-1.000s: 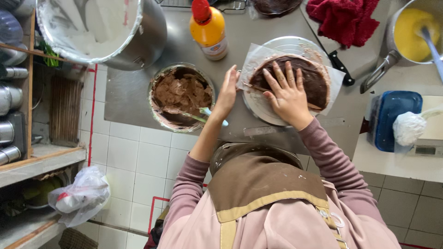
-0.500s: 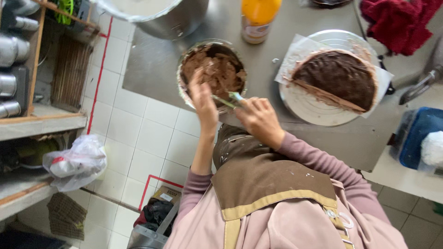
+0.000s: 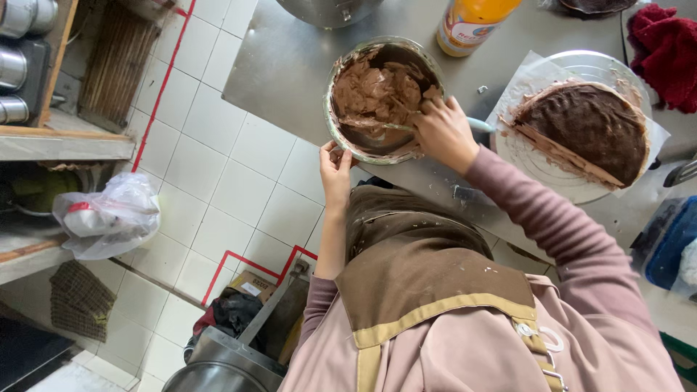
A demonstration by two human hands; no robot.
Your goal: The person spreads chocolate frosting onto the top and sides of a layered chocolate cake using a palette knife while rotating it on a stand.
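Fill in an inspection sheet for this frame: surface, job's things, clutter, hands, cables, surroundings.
Surface: steel table, smeared near the bowl.
Job's things: bowl of brown batter at the table edge; spatula reaching into it; dark cake on a papered round stand.
Clutter: orange bottle, red cloth, big metal pot, blue container.
Hands: left hand grips the bowl rim; right hand holds the spatula.
Cables: nothing seen.
Surroundings: white floor tiles with red lines, shelf with metal cans, plastic bag, bin below.
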